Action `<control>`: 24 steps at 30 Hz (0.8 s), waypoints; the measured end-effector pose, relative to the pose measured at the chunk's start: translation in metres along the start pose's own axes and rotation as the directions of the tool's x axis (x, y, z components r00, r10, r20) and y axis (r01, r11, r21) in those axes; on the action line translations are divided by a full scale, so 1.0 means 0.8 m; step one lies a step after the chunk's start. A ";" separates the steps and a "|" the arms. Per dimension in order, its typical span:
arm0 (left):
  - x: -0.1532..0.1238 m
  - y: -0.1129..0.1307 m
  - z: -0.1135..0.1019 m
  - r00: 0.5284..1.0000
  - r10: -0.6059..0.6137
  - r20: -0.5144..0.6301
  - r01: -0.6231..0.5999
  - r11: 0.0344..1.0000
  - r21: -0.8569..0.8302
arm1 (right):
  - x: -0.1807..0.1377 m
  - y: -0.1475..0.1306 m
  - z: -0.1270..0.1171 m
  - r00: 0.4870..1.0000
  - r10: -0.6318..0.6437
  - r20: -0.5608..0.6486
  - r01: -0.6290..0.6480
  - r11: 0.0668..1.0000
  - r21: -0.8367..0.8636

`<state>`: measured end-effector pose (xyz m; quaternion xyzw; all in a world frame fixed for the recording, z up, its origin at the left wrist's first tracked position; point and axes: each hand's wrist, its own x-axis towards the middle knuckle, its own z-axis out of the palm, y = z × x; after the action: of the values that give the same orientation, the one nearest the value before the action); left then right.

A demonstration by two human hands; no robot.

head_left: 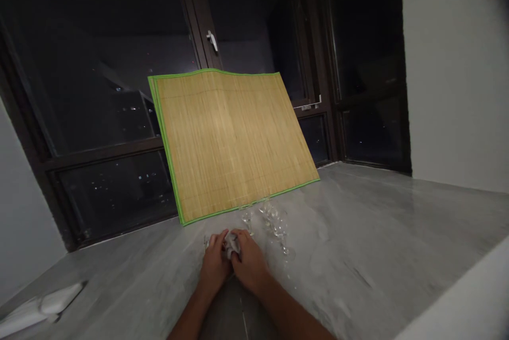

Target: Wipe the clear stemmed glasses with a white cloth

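My left hand [214,259] and my right hand [249,261] are close together over the grey stone sill, fingers curled inward. A crumpled grey cloth [231,245] is bunched between them, with my right fingers closed on it. At the outer side of my left hand, part of a clear glass [205,242] shows; the fingers and cloth hide most of it. Just beyond my right hand stands a small stemmed glass [247,218]. Several more clear glasses [274,220] are clustered to its right, their outlines faint against the stone.
A folded bamboo mat [238,138] with green edging leans upright against the dark window [246,22] behind the glasses. On the sill [358,234] at far left lies a white flat bundle [43,305]. A white wall [453,75] bounds the right side.
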<state>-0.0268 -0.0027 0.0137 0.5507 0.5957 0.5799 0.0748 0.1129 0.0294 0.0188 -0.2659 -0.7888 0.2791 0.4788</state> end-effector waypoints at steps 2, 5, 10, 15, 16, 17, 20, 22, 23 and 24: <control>-0.001 0.007 0.001 1.000 -0.007 0.013 0.008 0.999 -0.033 | -0.001 -0.002 -0.001 1.000 0.000 -0.020 0.000 1.000 -0.022; -0.003 0.015 0.002 1.000 0.001 0.018 -0.001 1.000 0.008 | -0.001 -0.003 -0.003 0.996 0.046 -0.078 -0.050 0.997 -0.051; -0.002 0.005 0.003 0.997 0.069 -0.019 -0.066 0.992 0.110 | 0.004 0.000 -0.011 0.975 0.120 -0.186 -0.133 0.989 -0.061; 0.001 -0.015 0.004 0.997 0.028 -0.076 -0.024 0.998 0.055 | 0.005 -0.002 -0.012 0.975 0.094 -0.201 -0.096 0.995 -0.001; 0.001 -0.017 0.004 0.998 0.019 -0.065 -0.016 0.999 0.047 | 0.004 -0.002 -0.010 0.978 0.083 -0.191 -0.081 0.997 0.018; 0.002 -0.018 0.004 0.998 0.012 -0.060 -0.010 0.999 0.044 | 0.003 -0.003 -0.009 0.980 0.074 -0.182 -0.069 0.997 0.036; 0.001 -0.018 0.004 0.997 0.007 -0.072 -0.003 0.998 0.057 | 0.002 -0.001 -0.007 0.981 0.073 -0.179 -0.059 0.995 0.078; 0.001 -0.015 0.005 0.998 0.017 -0.063 -0.012 0.997 0.075 | 0.003 0.002 -0.007 0.978 0.093 -0.187 -0.081 0.994 0.072; 0.000 -0.013 0.005 0.998 0.025 -0.050 -0.020 0.996 0.088 | 0.004 0.004 -0.008 0.976 0.108 -0.191 -0.099 0.993 0.058; -0.001 -0.010 0.006 0.999 0.033 -0.035 -0.029 0.994 0.103 | 0.006 0.006 -0.008 0.971 0.129 -0.200 -0.123 0.991 0.044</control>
<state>-0.0278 0.0022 0.0055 0.5522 0.6172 0.5598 0.0266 0.1180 0.0373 0.0206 -0.3350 -0.7131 0.2925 0.5419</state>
